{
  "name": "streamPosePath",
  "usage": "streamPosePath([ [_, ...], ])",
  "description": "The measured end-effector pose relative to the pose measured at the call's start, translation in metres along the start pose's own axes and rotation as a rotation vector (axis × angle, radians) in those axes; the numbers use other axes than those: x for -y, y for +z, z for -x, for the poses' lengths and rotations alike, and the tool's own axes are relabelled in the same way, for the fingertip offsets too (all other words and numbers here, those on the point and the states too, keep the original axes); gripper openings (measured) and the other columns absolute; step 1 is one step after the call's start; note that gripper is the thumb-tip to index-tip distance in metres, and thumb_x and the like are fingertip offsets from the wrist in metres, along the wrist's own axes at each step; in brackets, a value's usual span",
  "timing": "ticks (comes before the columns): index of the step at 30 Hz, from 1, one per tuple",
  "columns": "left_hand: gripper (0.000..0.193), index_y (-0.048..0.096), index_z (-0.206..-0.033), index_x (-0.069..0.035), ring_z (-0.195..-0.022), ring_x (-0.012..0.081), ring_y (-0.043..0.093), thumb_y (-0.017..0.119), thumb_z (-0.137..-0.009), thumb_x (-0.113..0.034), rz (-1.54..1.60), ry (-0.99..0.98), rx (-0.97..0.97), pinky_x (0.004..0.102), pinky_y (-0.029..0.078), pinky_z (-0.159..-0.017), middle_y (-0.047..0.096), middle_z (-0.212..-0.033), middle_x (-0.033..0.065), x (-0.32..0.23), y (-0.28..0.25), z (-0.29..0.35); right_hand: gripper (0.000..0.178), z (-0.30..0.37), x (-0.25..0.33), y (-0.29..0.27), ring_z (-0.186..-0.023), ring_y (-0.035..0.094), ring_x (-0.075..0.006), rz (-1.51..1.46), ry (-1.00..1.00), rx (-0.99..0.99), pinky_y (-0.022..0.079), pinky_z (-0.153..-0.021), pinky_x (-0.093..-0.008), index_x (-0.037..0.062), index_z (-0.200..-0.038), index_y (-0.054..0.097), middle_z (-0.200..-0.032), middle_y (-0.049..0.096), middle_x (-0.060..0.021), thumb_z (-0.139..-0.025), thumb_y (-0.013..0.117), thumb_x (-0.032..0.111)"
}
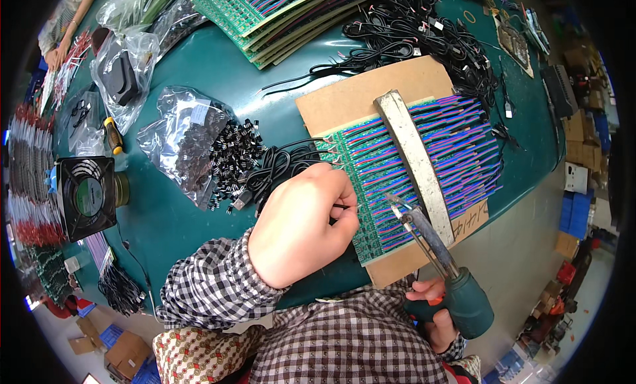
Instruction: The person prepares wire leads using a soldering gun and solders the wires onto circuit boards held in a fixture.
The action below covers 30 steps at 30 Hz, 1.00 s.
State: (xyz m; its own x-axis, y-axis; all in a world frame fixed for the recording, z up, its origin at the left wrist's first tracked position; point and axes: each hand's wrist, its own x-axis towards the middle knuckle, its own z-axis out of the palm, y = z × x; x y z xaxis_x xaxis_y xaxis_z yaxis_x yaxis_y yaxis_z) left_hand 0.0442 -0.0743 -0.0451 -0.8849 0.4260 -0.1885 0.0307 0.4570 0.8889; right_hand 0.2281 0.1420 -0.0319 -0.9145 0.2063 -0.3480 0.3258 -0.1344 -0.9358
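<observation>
My left hand is closed in a pinch on the end of a thin black cable, beside the left edge of a green circuit board panel. Several black cable ends lie at the panel's upper left edge. Rows of blue, red and black wires run rightward from the panel. My right hand, partly hidden, grips a soldering gun with a green body. Its metal tip hangs over the lower part of the panel. A worn metal bar lies across the wires.
Cardboard lies under the panel. To the left are coiled black cables, a bag of small black connectors, a fan and a yellow-handled screwdriver. Stacked boards stand at the back; another person's hands show far left.
</observation>
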Motion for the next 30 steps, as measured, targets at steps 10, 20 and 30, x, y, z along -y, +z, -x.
streamPosePath([
  [10, 0.009, 0.060, -0.078, 0.001, -0.062, 0.0112, 0.058, 0.066, -0.072, 0.002, -0.014, -0.014, 0.059, 0.0238, 0.047, -0.056, 0.055, -0.075, 0.0062, 0.000, -0.004, -0.003, 0.043, 0.003, 0.002, -0.007, -0.093, 0.067, -0.0289, -0.144, 0.138, -0.013, 0.055, -0.088, -0.0417, -0.0051, -0.099, 0.057, -0.101, 0.064, -0.0201, -0.076, 0.080, 0.024],
  [20, 0.009, 0.060, -0.078, 0.001, -0.063, 0.0116, 0.059, 0.066, -0.072, 0.002, -0.023, -0.009, 0.058, 0.0240, 0.048, -0.056, 0.055, -0.075, 0.0062, 0.001, -0.004, -0.004, 0.035, -0.001, -0.006, -0.016, -0.083, 0.069, -0.0281, 0.032, 0.035, 0.106, 0.056, -0.077, -0.0385, -0.0034, -0.096, 0.060, -0.089, 0.065, -0.0152, -0.076, 0.078, 0.020],
  [30, 0.010, 0.059, -0.079, 0.002, -0.066, 0.0147, 0.063, 0.066, -0.072, 0.003, -0.073, -0.016, 0.054, 0.0252, 0.053, -0.060, 0.058, -0.078, 0.0087, -0.001, -0.002, -0.003, 0.041, -0.007, 0.003, -0.003, -0.084, 0.069, -0.0263, 0.068, -0.015, 0.101, 0.057, -0.081, -0.0401, -0.0066, -0.102, 0.059, -0.086, 0.064, -0.0139, -0.079, 0.078, 0.021],
])
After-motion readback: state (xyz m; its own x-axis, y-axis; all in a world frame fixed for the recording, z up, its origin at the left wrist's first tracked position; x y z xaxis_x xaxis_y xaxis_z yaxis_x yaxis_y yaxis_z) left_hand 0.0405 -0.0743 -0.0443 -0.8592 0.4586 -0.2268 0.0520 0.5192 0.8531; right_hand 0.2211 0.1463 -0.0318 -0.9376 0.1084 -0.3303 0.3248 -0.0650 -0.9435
